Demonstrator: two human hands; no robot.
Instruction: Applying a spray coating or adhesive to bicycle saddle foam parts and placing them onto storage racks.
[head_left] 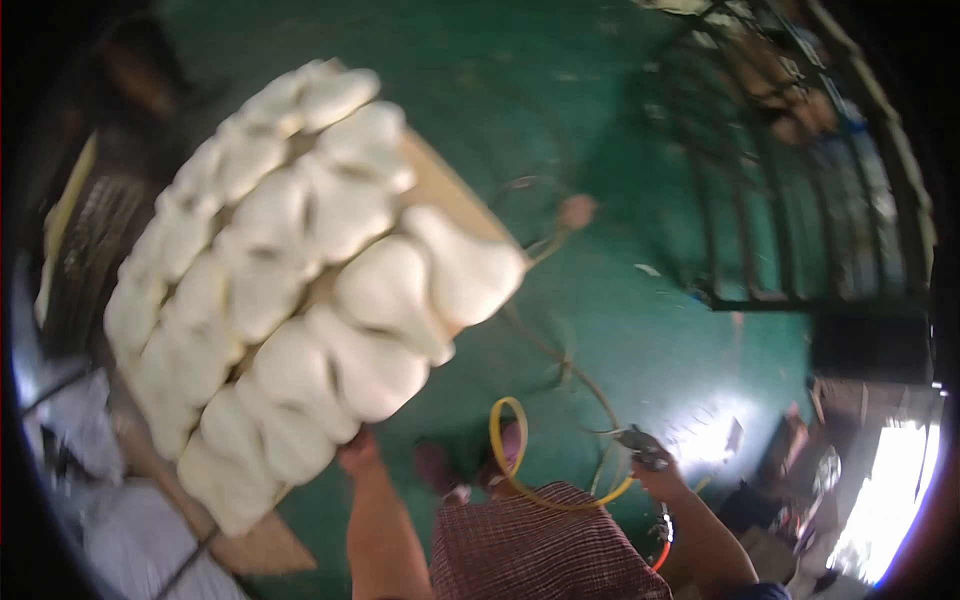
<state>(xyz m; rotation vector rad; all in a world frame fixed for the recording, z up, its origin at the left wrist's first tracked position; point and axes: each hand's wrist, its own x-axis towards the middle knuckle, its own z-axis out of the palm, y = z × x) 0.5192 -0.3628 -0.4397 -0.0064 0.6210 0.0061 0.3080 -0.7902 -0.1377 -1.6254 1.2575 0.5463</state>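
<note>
Wooden board (440, 185), loaded edge to edge with white dough pieces (300, 280), is gripped at its near edge by the left hand (358, 452). A metal nozzle (645, 447) with yellow hose (505, 455) is clasped in the right hand (662, 480), above the green floor (620, 330).

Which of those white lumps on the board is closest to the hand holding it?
The lump at the lower edge of the board, just above the left hand. Its neighbours sit farther up the board, away from the hand.

Creamy white dough lumps (300, 270) on a tan board (445, 185), deep green floor (620, 300) — glossy where light hits, yellow hose (500, 450), red-and-white checked shirt (540, 550), black metal rack (790, 180), orange hose end (661, 553) — small.
</note>
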